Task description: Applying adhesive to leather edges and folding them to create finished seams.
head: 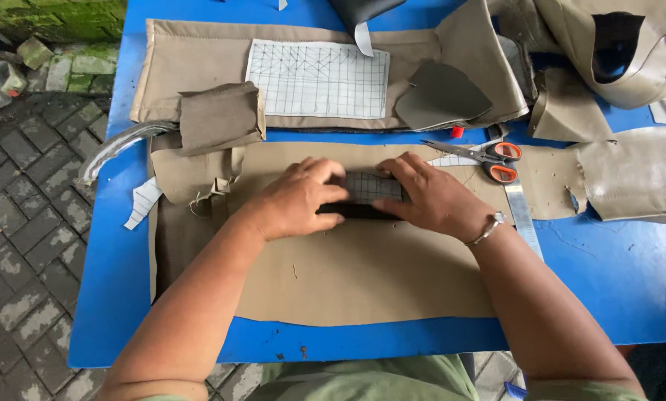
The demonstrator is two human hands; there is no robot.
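A small dark rectangular piece [366, 194] with a pale grid marked on its top face is held flat on a large sheet of tan fabric [348, 275]. Only its middle is seen; both ends are covered by fingers. A black edge is shown along its near side. The tan sheet is spread flat on the blue bench [607, 275], its near edge cut unevenly, its left side overlapped by folded tan pieces.
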